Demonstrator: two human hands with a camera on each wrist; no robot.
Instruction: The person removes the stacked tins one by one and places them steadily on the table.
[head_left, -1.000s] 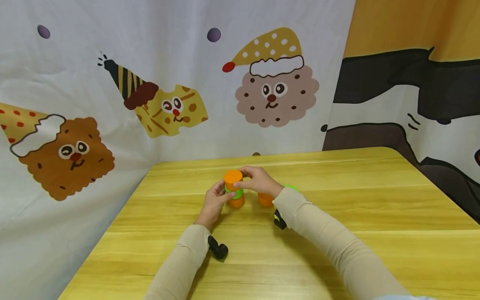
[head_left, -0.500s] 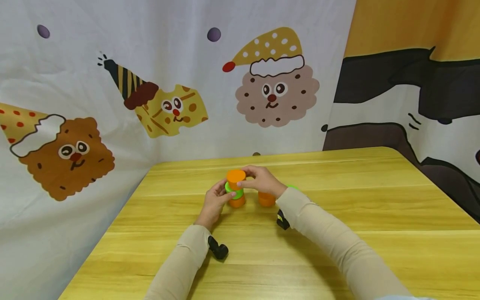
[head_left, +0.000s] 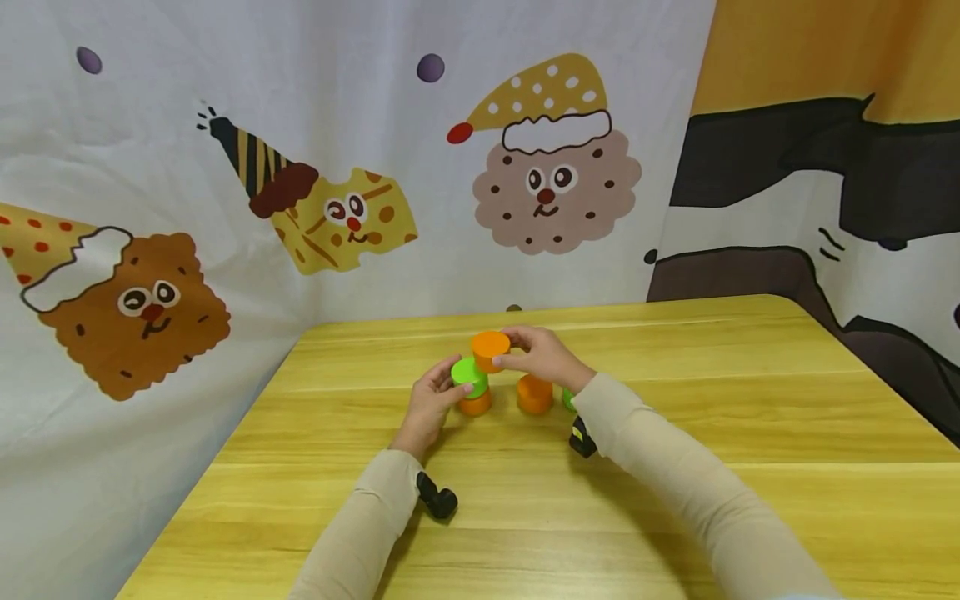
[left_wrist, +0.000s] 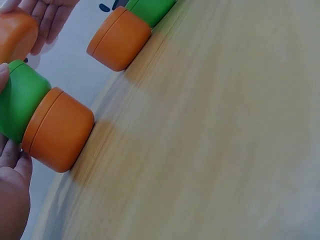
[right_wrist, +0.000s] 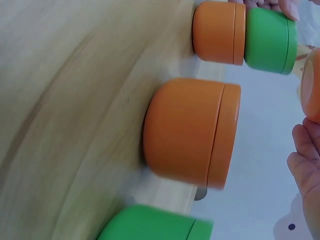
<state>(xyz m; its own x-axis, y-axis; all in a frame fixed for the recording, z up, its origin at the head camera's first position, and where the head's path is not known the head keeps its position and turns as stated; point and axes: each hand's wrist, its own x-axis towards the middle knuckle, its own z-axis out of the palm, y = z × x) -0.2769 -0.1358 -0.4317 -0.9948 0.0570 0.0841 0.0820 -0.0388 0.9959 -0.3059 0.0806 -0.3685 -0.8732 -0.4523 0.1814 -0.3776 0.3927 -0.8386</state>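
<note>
Two tubs stay stacked under my left hand (head_left: 432, 400), which grips the green tub (head_left: 469, 377); my right hand (head_left: 542, 357) pinches a lifted orange tub (head_left: 491, 349) above the table (head_left: 750, 433).

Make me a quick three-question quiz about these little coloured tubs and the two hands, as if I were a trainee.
1. True or false: the right hand holds an orange tub in the air.
2. What colour is the tub that the left hand steadies on the stack? A green, B blue, C red.
3. What does the green tub sit on?

Key: 1 true. 2 A. 3 An orange tub standing on the wooden table, beside another lone orange tub.
</note>
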